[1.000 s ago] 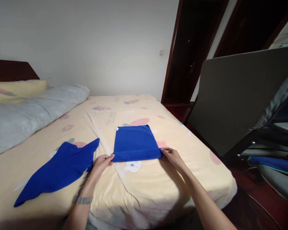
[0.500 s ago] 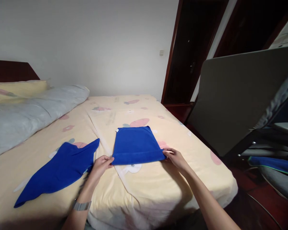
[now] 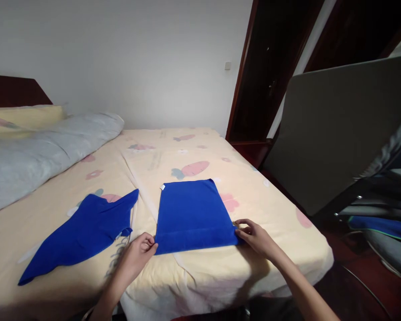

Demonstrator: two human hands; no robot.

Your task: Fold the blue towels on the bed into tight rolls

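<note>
A blue cloth [image 3: 192, 214] with a small white tag at its far left corner lies flat on the bed, a folded band along its near edge. My left hand [image 3: 142, 252] is closed at the near left corner, thumb and curled fingers pinching the edge. At the near right corner, my right hand [image 3: 254, 236] has its index finger raised and apart from the thumb, which touches the cloth's edge. A second blue cloth [image 3: 83, 232] lies crumpled on the bed, left of my left hand.
The bed [image 3: 280, 249] has a pale yellow sheet printed with carrots. A rolled grey quilt [image 3: 53, 151] and a yellow pillow [image 3: 26, 117] lie at the left. Beyond the bed's right edge stands a large dark grey panel [image 3: 337, 125]; a dark door [image 3: 263, 76] is behind.
The flat blue cloth has slid nearer to me, with both hands moving along with it. My right index finger has lifted away from the thumb. The crumpled cloth stays put.
</note>
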